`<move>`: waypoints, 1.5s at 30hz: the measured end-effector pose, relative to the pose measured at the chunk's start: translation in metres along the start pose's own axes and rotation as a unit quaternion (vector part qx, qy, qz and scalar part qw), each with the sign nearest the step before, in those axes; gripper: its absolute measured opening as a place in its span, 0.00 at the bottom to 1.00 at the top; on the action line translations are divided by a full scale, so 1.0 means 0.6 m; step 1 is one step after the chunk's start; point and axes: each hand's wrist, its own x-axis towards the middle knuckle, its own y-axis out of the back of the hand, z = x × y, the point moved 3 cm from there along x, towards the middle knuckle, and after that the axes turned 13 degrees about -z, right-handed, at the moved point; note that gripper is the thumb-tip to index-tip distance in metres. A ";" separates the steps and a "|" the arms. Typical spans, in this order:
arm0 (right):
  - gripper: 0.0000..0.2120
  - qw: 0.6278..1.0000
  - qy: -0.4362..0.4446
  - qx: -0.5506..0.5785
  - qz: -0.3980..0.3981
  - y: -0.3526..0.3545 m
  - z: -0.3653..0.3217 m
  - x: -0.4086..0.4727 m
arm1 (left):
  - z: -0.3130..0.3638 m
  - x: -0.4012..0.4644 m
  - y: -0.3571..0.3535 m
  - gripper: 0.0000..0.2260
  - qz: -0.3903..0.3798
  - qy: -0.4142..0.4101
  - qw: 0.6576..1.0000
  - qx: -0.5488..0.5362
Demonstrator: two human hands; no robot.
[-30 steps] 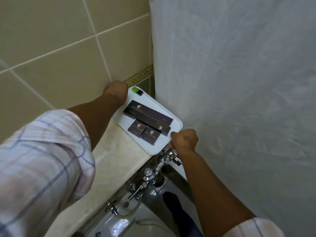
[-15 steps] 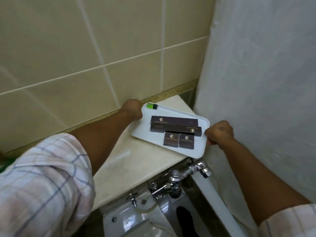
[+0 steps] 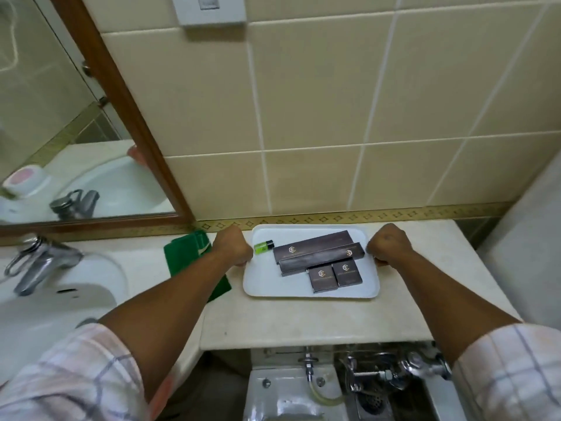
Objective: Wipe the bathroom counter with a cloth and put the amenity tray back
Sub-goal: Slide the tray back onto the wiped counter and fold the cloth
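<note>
A white amenity tray [image 3: 267, 282] lies flat on the beige stone counter [image 3: 318, 320], close to the tiled back wall. It carries two long dark boxes [image 3: 318, 253], two small dark boxes [image 3: 334, 275] and a green lighter [image 3: 263, 247]. My left hand [image 3: 232, 246] is closed on the tray's left rim. My right hand [image 3: 390, 244] is closed on its right rim. A folded green cloth [image 3: 185, 253] lies on the counter just left of the tray, partly hidden under my left forearm.
A white sink [image 3: 57, 299] with a chrome tap [image 3: 36, 262] sits at the left. A wood-framed mirror [image 3: 76, 117] hangs above it. A white wall [image 3: 531, 238] bounds the counter's right end. Chrome pipes and valves [image 3: 394, 372] sit below the counter's front edge.
The tray, held by both hands, has come away from the right corner toward the middle of the counter and now sits square to the wall. My view has swung left, showing sink, mirror and cloth.
</note>
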 end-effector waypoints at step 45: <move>0.27 0.966 0.047 -0.122 -0.222 -0.479 -0.344 -0.182 | -0.276 0.126 0.114 0.07 0.008 0.007 0.980 -0.197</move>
